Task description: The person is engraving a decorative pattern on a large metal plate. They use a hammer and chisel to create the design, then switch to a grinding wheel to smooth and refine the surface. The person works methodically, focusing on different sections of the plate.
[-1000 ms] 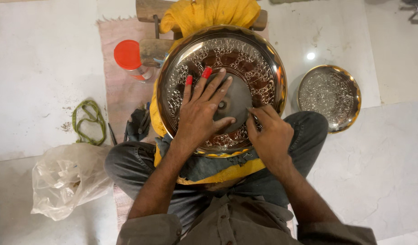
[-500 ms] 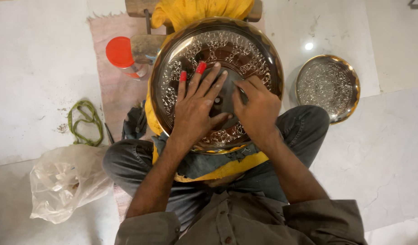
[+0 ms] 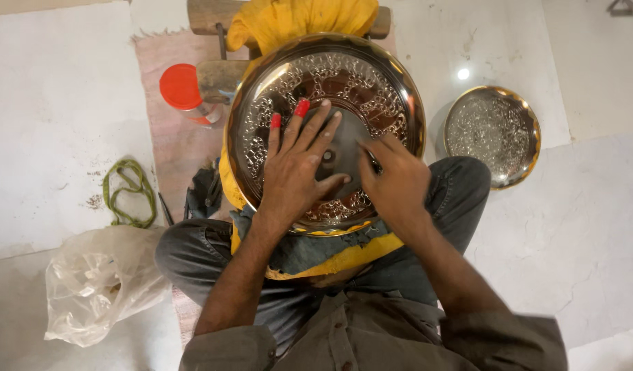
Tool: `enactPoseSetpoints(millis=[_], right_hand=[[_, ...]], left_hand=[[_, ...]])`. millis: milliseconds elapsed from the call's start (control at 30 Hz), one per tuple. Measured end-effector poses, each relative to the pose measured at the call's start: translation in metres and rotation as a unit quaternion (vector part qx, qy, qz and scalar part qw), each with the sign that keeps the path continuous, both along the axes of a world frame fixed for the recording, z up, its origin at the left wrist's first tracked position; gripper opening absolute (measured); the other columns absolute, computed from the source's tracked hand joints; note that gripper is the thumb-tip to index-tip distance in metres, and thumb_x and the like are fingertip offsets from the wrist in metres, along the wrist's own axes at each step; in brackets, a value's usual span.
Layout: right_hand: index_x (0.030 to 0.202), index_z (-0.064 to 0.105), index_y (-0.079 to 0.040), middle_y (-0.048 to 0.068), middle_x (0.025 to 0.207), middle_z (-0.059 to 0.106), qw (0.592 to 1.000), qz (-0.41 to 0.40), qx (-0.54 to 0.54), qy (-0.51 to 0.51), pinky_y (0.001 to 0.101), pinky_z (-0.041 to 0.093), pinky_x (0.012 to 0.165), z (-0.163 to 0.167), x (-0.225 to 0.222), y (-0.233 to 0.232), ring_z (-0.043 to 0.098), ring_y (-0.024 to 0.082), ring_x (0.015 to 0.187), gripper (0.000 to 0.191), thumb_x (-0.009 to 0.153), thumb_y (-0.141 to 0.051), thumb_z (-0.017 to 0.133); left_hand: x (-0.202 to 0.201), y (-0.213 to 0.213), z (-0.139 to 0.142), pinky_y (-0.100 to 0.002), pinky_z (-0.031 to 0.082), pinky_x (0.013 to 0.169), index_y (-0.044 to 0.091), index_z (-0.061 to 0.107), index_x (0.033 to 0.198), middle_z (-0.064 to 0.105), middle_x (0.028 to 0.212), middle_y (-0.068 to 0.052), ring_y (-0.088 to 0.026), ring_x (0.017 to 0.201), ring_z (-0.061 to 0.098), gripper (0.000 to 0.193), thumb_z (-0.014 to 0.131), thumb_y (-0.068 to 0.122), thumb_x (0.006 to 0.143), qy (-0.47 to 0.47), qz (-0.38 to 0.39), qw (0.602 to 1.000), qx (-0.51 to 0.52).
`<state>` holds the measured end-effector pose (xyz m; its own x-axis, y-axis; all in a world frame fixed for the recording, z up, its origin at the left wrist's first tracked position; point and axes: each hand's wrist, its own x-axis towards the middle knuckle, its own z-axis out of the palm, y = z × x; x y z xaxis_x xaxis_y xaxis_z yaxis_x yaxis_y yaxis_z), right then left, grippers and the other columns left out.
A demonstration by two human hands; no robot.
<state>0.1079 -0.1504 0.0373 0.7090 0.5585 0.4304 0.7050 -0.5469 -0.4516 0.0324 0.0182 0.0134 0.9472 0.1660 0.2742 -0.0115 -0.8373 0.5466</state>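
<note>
**Two hands on an engraved tray**

The floor [image 3: 62, 103] is pale stone, and the person sits on it cross-legged with a pink mat [image 3: 172, 137] under them. Across the lap, propped on a yellow cloth [image 3: 344, 257] and leaning up against a wooden stand [image 3: 213, 75], lies the tray [image 3: 371, 82]: large, round, brass-rimmed, its broad band worked with silvery pattern around a plain middle. Being round, it has no long axis; it tilts up and away from the body, straight ahead of both hands.

A clear plastic bag [image 3: 97, 282] lies crumpled by the left knee. A smaller tray [image 3: 493, 134] of the same kind rests flat on the floor to the right, well apart from the big one. A green cord [image 3: 128, 192] lies looped on the left, and a red-lidded jar [image 3: 182, 89] stands beside the stand.

The left hand [image 3: 296, 172] lies flat on the tray's middle, fingers [image 3: 309, 127] spread wide and pressing, gripping nothing; two fingertips wear red caps [image 3: 301, 108]. The right hand [image 3: 395, 178] is just beside it, on the tray's right half, its fingers curled shut around a thin dark tool [image 3: 373, 163] whose tip touches the metal near the centre. The right hand is the one at the worked spot, with the left touching the tray a little to its left.
</note>
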Motion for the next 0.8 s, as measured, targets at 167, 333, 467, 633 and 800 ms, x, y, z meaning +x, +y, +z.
enactPoseSetpoints(millis=[167, 333, 467, 633, 800], right_hand=[[0.104, 0.076, -0.007, 0.008, 0.098, 0.072, 1.000, -0.009, -0.005, 0.018, 0.0371, 0.055, 0.068, 0.000, -0.002, -0.005, 0.072, 0.029, 0.080, 0.014, 0.090, -0.010, 0.076], [0.106, 0.077, -0.007, 0.008, 0.099, 0.072, 1.000, -0.010, -0.008, 0.009, 0.0385, 0.055, 0.070, 0.000, 0.003, 0.000, 0.072, 0.030, 0.081, 0.015, 0.091, -0.010, 0.077], [0.103, 0.077, -0.008, 0.007, 0.097, 0.072, 0.999, -0.018, -0.021, 0.029, 0.0376, 0.055, 0.068, -0.004, 0.000, -0.007, 0.072, 0.028, 0.079, 0.015, 0.089, -0.010, 0.075], [0.106, 0.077, -0.007, 0.009, 0.099, 0.071, 1.000, -0.011, 0.004, 0.010, 0.0378, 0.055, 0.069, -0.010, 0.003, -0.003, 0.072, 0.030, 0.081, 0.014, 0.092, -0.010, 0.077], [0.105, 0.077, -0.007, 0.008, 0.098, 0.072, 0.999, -0.011, -0.015, 0.035, 0.0367, 0.055, 0.068, -0.005, -0.001, -0.008, 0.073, 0.029, 0.080, 0.015, 0.091, -0.010, 0.075]], left_hand=[[-0.002, -0.001, 0.000, -0.058, 0.013, 0.127, 0.017, 0.044, 0.156, 0.033, 0.166, -0.002, -0.030, 0.155, 0.026, 0.106, 0.093, 0.041, 0.065, 0.000, -0.002, 1.000, -0.010], [-0.001, -0.001, 0.000, -0.059, 0.012, 0.127, 0.017, 0.044, 0.156, 0.034, 0.166, -0.003, -0.031, 0.156, 0.025, 0.107, 0.093, 0.041, 0.065, 0.004, 0.000, 1.000, 0.015], [0.001, -0.001, 0.000, -0.058, 0.012, 0.127, 0.017, 0.044, 0.155, 0.034, 0.165, -0.003, -0.030, 0.154, 0.026, 0.106, 0.093, 0.041, 0.064, -0.009, 0.002, 1.000, -0.014], [-0.002, 0.000, 0.000, -0.058, 0.013, 0.129, 0.018, 0.045, 0.156, 0.035, 0.166, -0.001, -0.029, 0.156, 0.026, 0.104, 0.093, 0.041, 0.067, -0.006, 0.003, 1.000, 0.002], [-0.001, -0.002, 0.002, -0.058, 0.013, 0.127, 0.017, 0.045, 0.155, 0.035, 0.165, -0.002, -0.030, 0.154, 0.027, 0.104, 0.093, 0.041, 0.065, -0.001, 0.001, 1.000, -0.013]])
